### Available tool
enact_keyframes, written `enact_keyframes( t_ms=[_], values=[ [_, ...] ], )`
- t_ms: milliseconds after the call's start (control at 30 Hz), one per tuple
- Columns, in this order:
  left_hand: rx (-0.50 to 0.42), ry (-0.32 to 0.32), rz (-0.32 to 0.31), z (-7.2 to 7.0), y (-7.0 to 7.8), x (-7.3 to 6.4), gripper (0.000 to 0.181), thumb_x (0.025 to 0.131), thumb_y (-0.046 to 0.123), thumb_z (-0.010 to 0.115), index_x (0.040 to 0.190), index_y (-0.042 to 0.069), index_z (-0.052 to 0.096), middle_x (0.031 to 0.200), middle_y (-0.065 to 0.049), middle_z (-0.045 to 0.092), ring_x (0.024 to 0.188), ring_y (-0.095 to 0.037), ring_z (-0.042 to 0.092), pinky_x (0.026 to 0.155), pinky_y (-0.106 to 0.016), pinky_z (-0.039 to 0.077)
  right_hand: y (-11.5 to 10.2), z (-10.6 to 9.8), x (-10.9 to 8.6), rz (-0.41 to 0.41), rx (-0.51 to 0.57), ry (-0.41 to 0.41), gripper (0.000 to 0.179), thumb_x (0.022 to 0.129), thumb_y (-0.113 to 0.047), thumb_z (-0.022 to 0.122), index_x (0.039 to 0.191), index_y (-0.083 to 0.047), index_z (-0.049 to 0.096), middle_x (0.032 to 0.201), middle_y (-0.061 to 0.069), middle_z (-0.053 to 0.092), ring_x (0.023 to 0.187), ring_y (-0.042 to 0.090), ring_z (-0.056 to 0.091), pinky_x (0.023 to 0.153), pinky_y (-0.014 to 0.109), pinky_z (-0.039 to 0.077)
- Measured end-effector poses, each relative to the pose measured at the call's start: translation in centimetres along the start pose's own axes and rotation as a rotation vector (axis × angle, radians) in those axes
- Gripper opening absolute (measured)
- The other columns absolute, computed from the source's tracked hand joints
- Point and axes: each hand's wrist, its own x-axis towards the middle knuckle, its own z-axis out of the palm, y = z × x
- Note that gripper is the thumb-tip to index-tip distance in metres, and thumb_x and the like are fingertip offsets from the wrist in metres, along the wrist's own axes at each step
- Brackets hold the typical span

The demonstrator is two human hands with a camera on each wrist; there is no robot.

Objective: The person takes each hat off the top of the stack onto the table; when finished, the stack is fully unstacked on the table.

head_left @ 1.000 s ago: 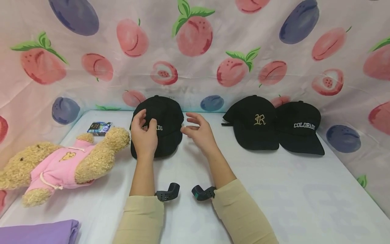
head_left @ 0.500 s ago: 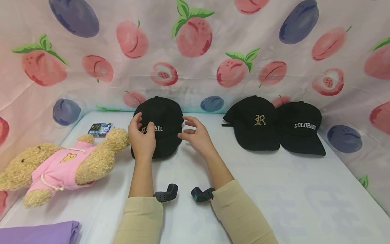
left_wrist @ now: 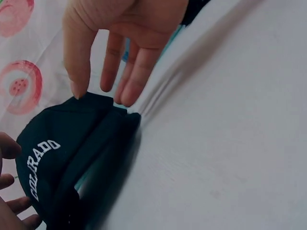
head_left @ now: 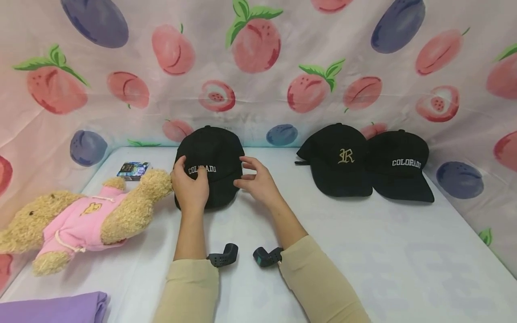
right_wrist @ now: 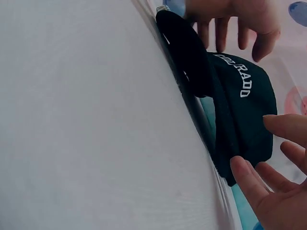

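A black baseball cap (head_left: 210, 146) with white COLORADO lettering rests at the back of the table, brim toward me. My left hand (head_left: 190, 190) is at its left side, fingers loosely bent and thumb across part of the lettering in the head view. On the other side is my right hand (head_left: 260, 181), thumb and fingers spread apart with the fingertips right at the cap's edge. The left wrist view shows the right hand (left_wrist: 127, 52) over the cap's (left_wrist: 53, 127) right end. In the right wrist view, both hands flank the cap (right_wrist: 252, 127).
Two more black caps stand at the right, one with a gold R (head_left: 341, 179) and another COLORADO cap (head_left: 400, 148). A teddy bear in a pink hoodie (head_left: 85, 220) lies left, near a small patterned box (head_left: 133, 170). Purple cloth (head_left: 56, 308) lies front left.
Both hands have come down slightly toward the cap. The right hand has also shifted a little left, closer to the cap's side. The cap stays in place.
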Motion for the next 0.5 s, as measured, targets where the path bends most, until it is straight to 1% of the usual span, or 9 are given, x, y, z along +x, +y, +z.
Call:
enact_keyframes(
  t_ms=[133, 300, 400, 500],
  values=[
    [0.079, -0.012, -0.06, -0.1, -0.3, 0.1, 0.064, 0.097, 0.028, 0.058, 0.157, 0.013, 0.04, 0.158, -0.018, 0.042, 0.147, -0.038, 0.041, 0.121, -0.055, 0.03, 0.1, 0.1, 0.0, -0.007, -0.005, 0.001, 0.072, 0.089, -0.003, 0.076, 0.153, -0.019, 0.049, 0.156, 0.014, 0.05, 0.127, 0.033, 0.063, 0.099, 0.045, 0.057],
    [0.139, -0.048, -0.115, -0.5, -0.8, 0.3, 0.07, 0.098, 0.036, 0.058, 0.161, 0.018, 0.032, 0.164, -0.012, 0.041, 0.149, -0.04, 0.039, 0.122, -0.06, 0.022, 0.4, 0.2, -0.1, -0.003, -0.026, -0.004, 0.071, 0.089, -0.003, 0.075, 0.153, -0.019, 0.05, 0.155, 0.011, 0.051, 0.124, 0.032, 0.065, 0.098, 0.044, 0.057],
    [0.17, -0.061, -0.122, -0.7, -1.0, 0.3, 0.073, 0.098, 0.039, 0.059, 0.161, 0.018, 0.03, 0.165, -0.012, 0.039, 0.15, -0.041, 0.037, 0.122, -0.061, 0.019, 0.6, 0.3, -0.1, -0.005, -0.033, -0.004, 0.07, 0.088, -0.003, 0.075, 0.152, -0.02, 0.051, 0.155, 0.01, 0.052, 0.12, 0.03, 0.067, 0.096, 0.041, 0.058],
    [0.202, -0.08, -0.106, -0.8, -1.1, 0.3, 0.076, 0.097, 0.041, 0.059, 0.162, 0.017, 0.029, 0.165, -0.014, 0.037, 0.15, -0.041, 0.036, 0.122, -0.063, 0.019, 0.7, 0.5, 0.0, -0.014, -0.035, -0.006, 0.07, 0.088, -0.002, 0.076, 0.152, -0.02, 0.052, 0.155, 0.01, 0.052, 0.117, 0.03, 0.068, 0.093, 0.04, 0.059]
  ],
)
